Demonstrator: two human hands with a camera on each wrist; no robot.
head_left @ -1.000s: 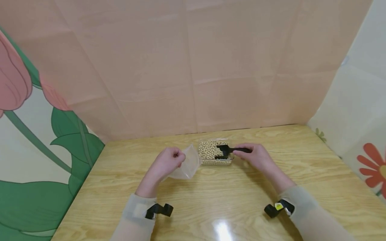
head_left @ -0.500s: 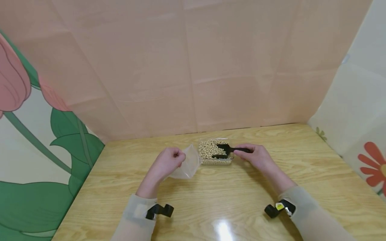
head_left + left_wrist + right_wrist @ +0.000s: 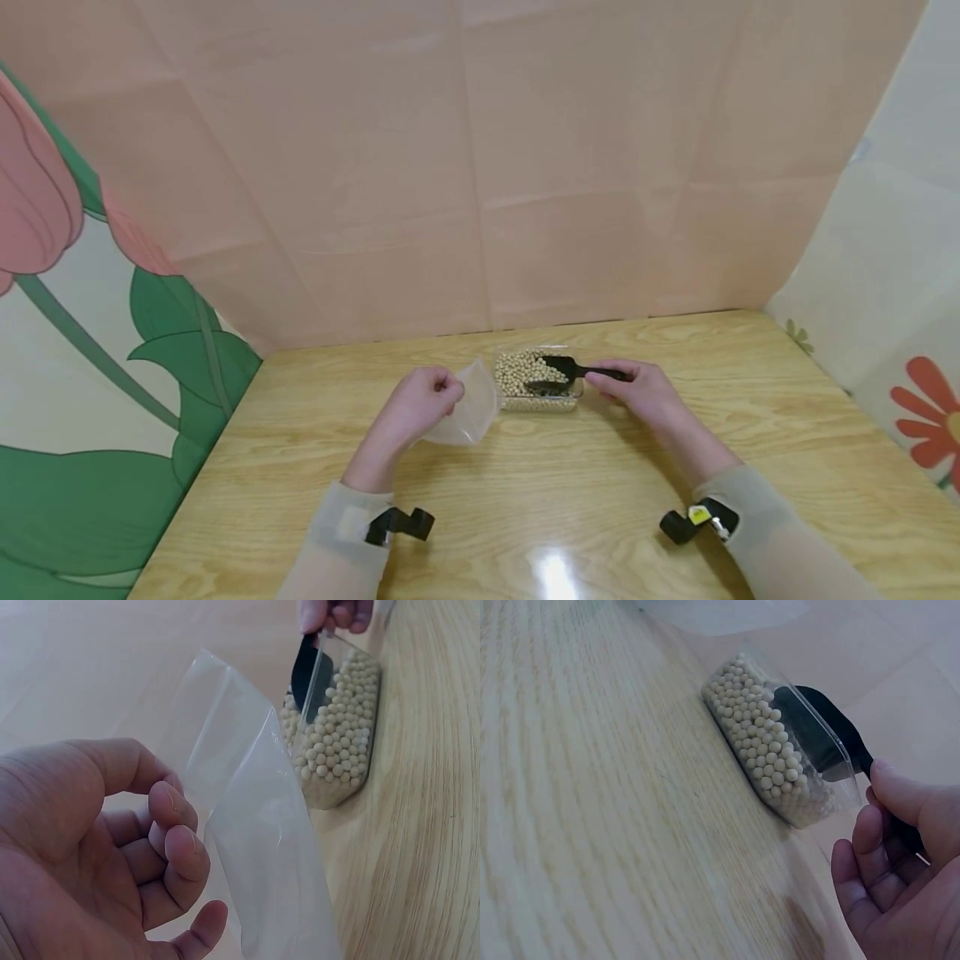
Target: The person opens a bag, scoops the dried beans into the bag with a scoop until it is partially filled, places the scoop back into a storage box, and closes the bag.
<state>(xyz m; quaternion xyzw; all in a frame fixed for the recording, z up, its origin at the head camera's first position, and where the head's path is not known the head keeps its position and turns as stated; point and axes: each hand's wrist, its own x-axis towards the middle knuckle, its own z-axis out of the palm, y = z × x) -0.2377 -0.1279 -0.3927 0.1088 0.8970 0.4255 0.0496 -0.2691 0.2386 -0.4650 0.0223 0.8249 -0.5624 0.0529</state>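
Observation:
A clear plastic box [image 3: 538, 405] full of small cream-coloured balls [image 3: 517, 372] stands on the table. My right hand [image 3: 633, 388] grips the handle of a black scoop [image 3: 561, 367], whose blade is down among the balls at the box's right side. In the right wrist view, thumb and fingers [image 3: 877, 862] close round that handle. Left of the box, my left hand [image 3: 420, 404] pinches the edge of a translucent plastic bag [image 3: 471, 407]. The bag hangs with its open side toward the box; in the left wrist view it looks empty [image 3: 270, 847].
The box and both hands are over a wood-grain table [image 3: 525, 492]. Behind it hangs a pink cloth [image 3: 480, 208]. Flower-patterned sheets line the left [image 3: 97, 400] and right sides. A small black camera is strapped to each wrist.
The scoop's blade has shifted and tilted among the balls, with more of them now on it. My right hand has moved slightly to the right. The left hand and bag stay nearly still.

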